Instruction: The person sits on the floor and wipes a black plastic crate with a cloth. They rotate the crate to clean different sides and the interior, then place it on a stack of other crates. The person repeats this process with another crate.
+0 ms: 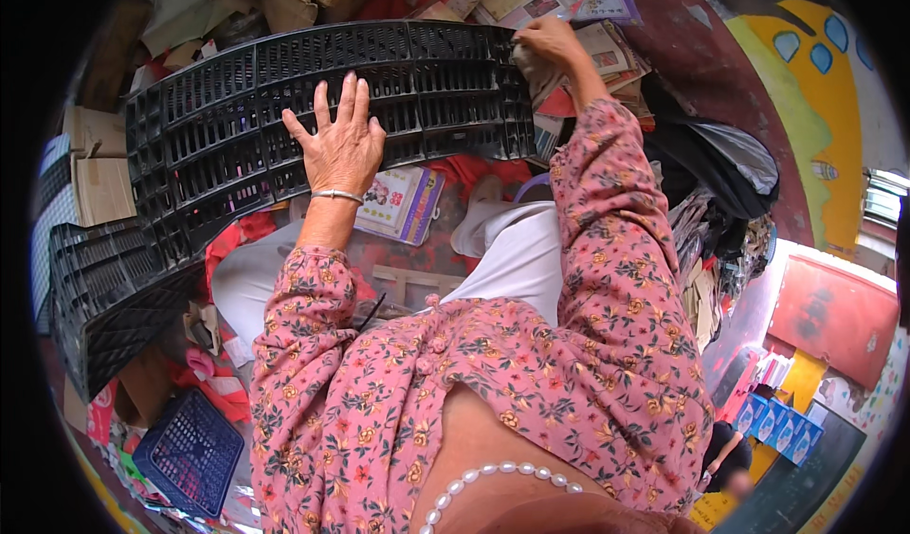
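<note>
Black plastic lattice fills the middle of the view: a crate (284, 126) tipped on its side, its long slatted wall facing up, running from far right down to the near left, where its end is cut into shadow at the picture's rim. The left hand (339, 141) lies flat on that wall, fingers spread wide and straight, gripping nothing; a thin bangle (337, 195) circles the wrist. The right hand (547, 46) is at the crate's far right corner, fingers curled over the top edge; whether they clamp the rim or a scrap of cloth there is hard to make out. Pink flowered sleeves (607, 250) cover both forearms and hide much of the floor near the person.

Under the crate's near edge a booklet (403, 202) with a purple border and a pictured cover sticks out, partly covered. More printed booklets (607, 3) lie far right, overlapping, their covers too small to tell. Flattened brown cardboard (95, 169) sits at the left, half hidden behind the crate. A small blue basket (190, 451) lies near left. A red panel (834, 311) leans at the right, with blue boxes (773, 425) stacked near it.
</note>
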Tool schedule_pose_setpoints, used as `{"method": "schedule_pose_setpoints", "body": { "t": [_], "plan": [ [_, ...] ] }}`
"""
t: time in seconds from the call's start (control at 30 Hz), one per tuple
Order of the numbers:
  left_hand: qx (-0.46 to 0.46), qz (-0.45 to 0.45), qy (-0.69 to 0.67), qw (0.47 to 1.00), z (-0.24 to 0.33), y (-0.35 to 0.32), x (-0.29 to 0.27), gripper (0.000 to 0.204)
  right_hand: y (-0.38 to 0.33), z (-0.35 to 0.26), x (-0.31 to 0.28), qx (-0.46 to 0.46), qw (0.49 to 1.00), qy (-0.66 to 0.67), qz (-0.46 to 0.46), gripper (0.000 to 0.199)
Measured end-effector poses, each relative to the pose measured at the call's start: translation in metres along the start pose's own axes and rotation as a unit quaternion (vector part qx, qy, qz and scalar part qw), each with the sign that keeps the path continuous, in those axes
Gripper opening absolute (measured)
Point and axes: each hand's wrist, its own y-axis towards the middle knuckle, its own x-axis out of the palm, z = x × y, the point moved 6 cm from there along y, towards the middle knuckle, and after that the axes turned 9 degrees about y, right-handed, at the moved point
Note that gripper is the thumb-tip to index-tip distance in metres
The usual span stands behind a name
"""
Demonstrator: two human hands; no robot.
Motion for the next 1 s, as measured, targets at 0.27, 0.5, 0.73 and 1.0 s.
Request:
{"method": "schedule_pose_setpoints", "body": {
  "t": [0.27,0.5,0.73,1.0],
  "plan": [
    [0.006,0.021,-0.01,1.0,0.007,0.006,0.001,0.049,-0.038,0.04,-0.003,0.024,0.964,0.265,-0.003,0.022],
    [0.009,0.051,-0.009,0.999,0.005,0.006,0.005,0.049,-0.063,-0.032,0.029,-0.119,0.988,-0.058,0.074,0.025],
    [0.007,0.037,0.007,0.999,0.005,0.006,0.004,0.046,-0.058,-0.024,0.039,-0.092,0.995,0.005,0.039,0.026],
    [-0.001,0.03,0.016,0.999,0.006,0.006,0.005,0.046,-0.063,-0.049,0.062,-0.17,0.927,-0.291,0.164,0.012]
  ]
}}
